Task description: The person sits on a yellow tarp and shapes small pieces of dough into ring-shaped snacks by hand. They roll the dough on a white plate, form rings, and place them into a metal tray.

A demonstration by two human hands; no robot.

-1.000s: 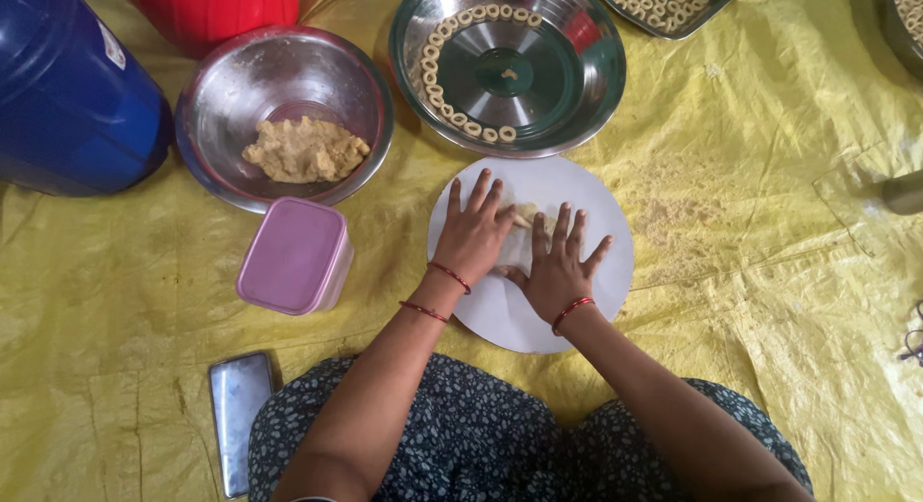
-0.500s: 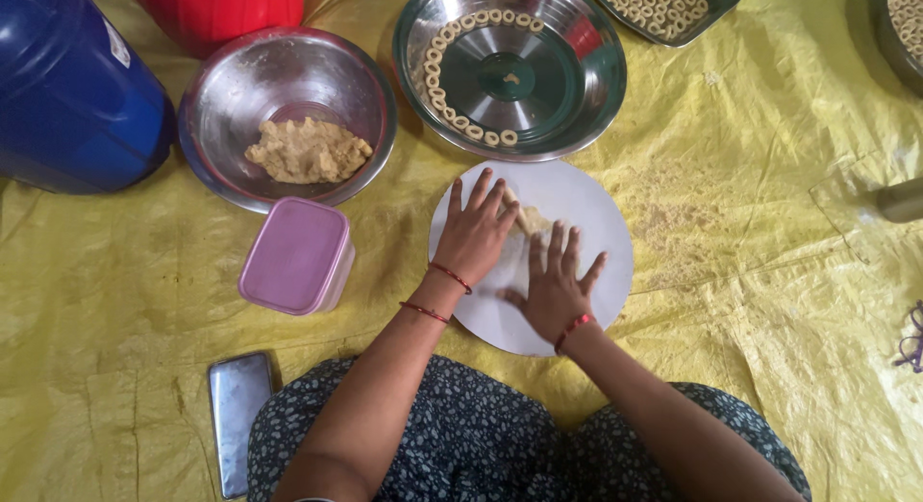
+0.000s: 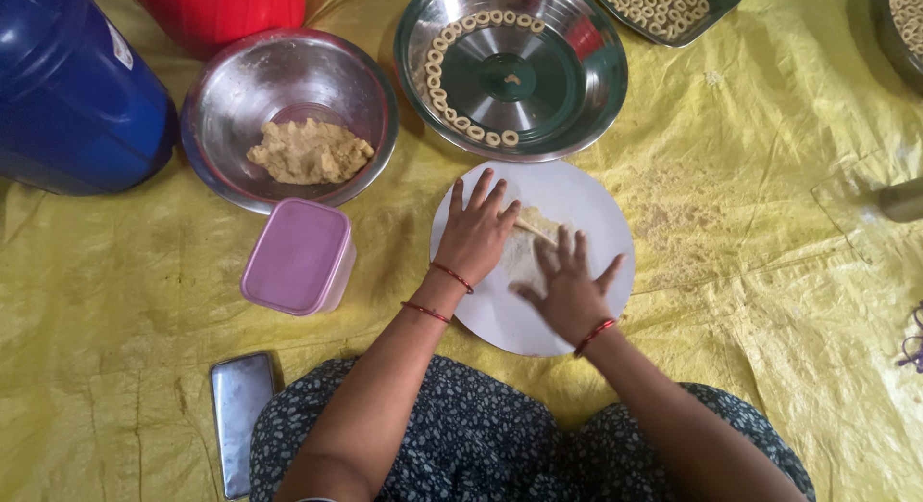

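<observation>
Both palms flat, fingers spread, nothing clamped: left hand (image 3: 478, 235) and right hand (image 3: 569, 288) press a thin dough strand (image 3: 532, 230) on the white round board (image 3: 586, 204). Strand sits near board centre, long axis diagonal, upper-left to lower-right, running between the two hands; left fingertips cover its upper end. Steel bowl of dough (image 3: 288, 117) up-left of board, ring-lined steel plate (image 3: 510, 64) just above it

- The dough strip (image 3: 532, 228), thin and pale, lies under my fingers on the board.
- The round white board (image 3: 577, 199) lies flat, floured, just near of the big steel plate.
</observation>
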